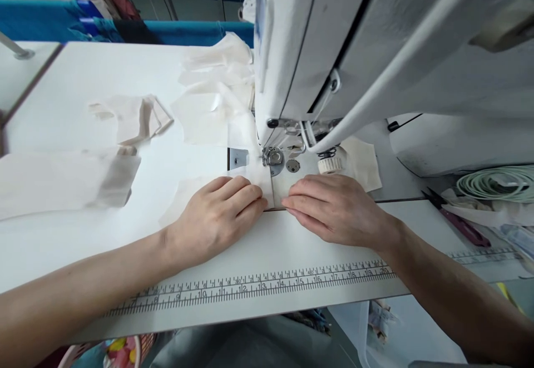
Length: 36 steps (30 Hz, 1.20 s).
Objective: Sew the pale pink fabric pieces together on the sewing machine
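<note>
A piece of thin off-white fabric lies under the presser foot of a sewing machine. My left hand is closed on this fabric just in front of the foot, with fingers curled and pressed together. To the right of the fabric edge, my right hand rests low over the metal bed, fingers pressed together. Its fingertips are close to the edge; whether they pinch anything is hidden. More off-white fabric runs behind the foot.
Folded fabric pieces and a long off-white strip lie at left. A ruler scale runs along the table's front edge. At right are dark-handled scissors and coiled pale-green cord. A basket stands below.
</note>
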{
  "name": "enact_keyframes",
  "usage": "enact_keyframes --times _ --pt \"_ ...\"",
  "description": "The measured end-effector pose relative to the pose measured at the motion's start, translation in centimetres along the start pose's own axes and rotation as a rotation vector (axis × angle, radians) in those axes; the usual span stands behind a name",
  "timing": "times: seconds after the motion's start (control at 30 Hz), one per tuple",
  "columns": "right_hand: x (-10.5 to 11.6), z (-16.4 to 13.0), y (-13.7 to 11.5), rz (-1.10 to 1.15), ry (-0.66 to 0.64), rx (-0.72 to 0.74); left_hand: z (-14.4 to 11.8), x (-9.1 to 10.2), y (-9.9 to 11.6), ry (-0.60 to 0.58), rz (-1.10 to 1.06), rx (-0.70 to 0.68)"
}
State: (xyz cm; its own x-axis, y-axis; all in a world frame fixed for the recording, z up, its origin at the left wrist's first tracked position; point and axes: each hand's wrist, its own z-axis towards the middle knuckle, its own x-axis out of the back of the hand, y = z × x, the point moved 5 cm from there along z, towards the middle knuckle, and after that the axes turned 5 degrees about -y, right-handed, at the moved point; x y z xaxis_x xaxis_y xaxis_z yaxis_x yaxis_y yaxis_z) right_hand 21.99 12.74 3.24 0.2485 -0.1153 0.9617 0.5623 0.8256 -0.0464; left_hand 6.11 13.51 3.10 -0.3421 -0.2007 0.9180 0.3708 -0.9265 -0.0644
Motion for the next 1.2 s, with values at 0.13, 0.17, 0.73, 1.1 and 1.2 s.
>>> enact_keyframes --times 0.13,0.17,0.73,1.1,1.2 --pt "0.2 -0.3 0.0 -0.010 -0.051 0.011 0.1 0.1 0.1 -0.008 0.010 -0.003" --pt "0.2 -0.3 -0.1 -0.013 -0.055 0.017 0.1 0.1 0.1 -0.007 0.008 0.000" --pt "0.2 -0.4 -0.5 -0.002 -0.070 0.037 0.1 0.0 -0.1 0.031 -0.101 0.077" --pt "-0.2 -0.4 -0.7 -0.093 -0.091 0.014 0.2 -0.5 -0.9 0.057 -0.286 0.188" --pt "-0.2 -0.4 -0.8 -0.105 -0.110 0.017 0.2 -0.4 -0.8 0.050 -0.258 0.167"
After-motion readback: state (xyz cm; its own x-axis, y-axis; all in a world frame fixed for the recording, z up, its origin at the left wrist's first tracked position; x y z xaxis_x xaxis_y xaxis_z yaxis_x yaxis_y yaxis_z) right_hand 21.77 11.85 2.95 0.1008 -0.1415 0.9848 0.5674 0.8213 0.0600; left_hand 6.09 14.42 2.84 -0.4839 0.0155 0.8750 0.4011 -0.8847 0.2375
